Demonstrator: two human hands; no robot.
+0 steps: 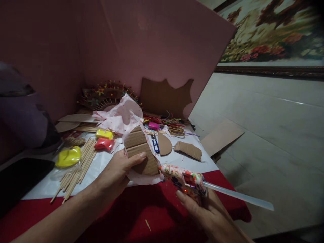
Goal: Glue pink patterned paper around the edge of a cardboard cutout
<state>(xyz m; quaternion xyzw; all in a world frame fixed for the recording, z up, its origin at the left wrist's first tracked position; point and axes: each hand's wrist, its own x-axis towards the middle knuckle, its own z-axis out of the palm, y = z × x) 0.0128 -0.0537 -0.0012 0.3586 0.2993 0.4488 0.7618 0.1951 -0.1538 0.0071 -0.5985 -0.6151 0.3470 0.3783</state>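
Observation:
My left hand [126, 165] grips a piece of corrugated cardboard [138, 143], its thumb lying flat across the front. Thin white fabric with small pink spots [144, 179] shows behind the cardboard and around its edges. In my right hand [202, 209] is a hot glue gun [184, 177] with a flowered covering and a small red light lit. Its orange nozzle meets or nearly meets the lower right edge of the cardboard. A long translucent glue stick [238, 195] sticks out of its back end.
Blue thread snips [155, 144], a rounded cardboard piece [164, 144] and a cardboard scrap [187, 150] lie beyond my hands. Wooden sticks [76, 168], yellow clay [68, 157] and red clay [104, 144] are left. A black flat object [25, 179] lies far left; a scalloped brown cutout [165, 96] leans behind.

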